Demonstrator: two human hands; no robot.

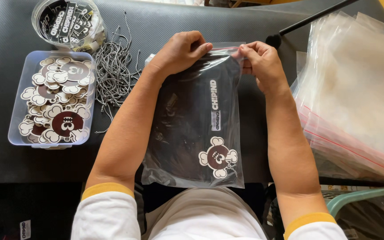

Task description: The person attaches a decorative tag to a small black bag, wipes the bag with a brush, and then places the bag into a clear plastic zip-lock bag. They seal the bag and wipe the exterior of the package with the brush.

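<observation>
A clear zip bag (192, 133) lies on the black table, holding a folded black garment with a white printed label and a brown-and-cream cartoon tag (218, 157) near its lower end. My left hand (181, 51) pinches the bag's top edge at the left. My right hand (261, 60) pinches the same top edge at the right, along the red zip strip. Both forearms run down either side of the bag.
A clear rectangular tub (14, 133) of cartoon tags sits at the left. Behind it stands a round clear tub (38, 15) of black labels. A heap of beaded cords (112, 71) lies between them and the bag. A stack of clear zip bags (356, 89) fills the right side.
</observation>
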